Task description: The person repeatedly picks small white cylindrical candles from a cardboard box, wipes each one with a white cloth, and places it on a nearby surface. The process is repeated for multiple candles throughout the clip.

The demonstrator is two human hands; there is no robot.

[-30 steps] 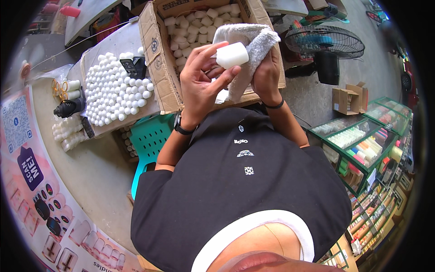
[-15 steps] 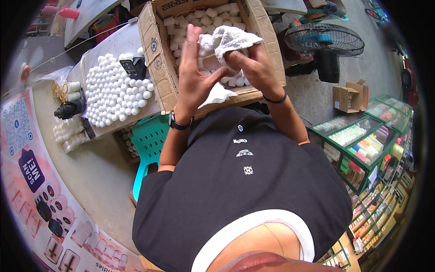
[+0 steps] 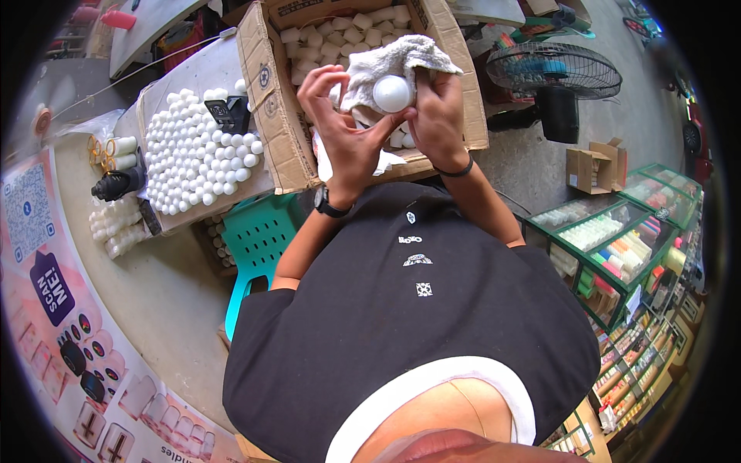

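Note:
A white candle [image 3: 393, 93] shows its round, smooth end, nestled in a crumpled greyish-white cloth [image 3: 370, 68] above the cardboard box. My right hand [image 3: 438, 114] is closed on the cloth and the candle's right side. My left hand [image 3: 338, 127] is beside them on the left, its fingers bent and apart. The left thumb stretches across to the candle's lower edge, by the right thumb. Below the hands, the open cardboard box [image 3: 279, 147] holds many white cylindrical candles [image 3: 333, 37]. The rest of the held candle is hidden by cloth and fingers.
Rows of round-topped white candles [image 3: 189, 154] stand on the table at left, with a black device [image 3: 228, 114] among them. A turquoise plastic chair [image 3: 258, 239] sits below. At right are a black fan [image 3: 554, 77], a small carton [image 3: 594, 166] and green-framed glass cases [image 3: 590, 228].
The candle's round end has come into view within the cloth. My left hand has turned, its raised fingers now bent, and its thumb has moved right to the candle.

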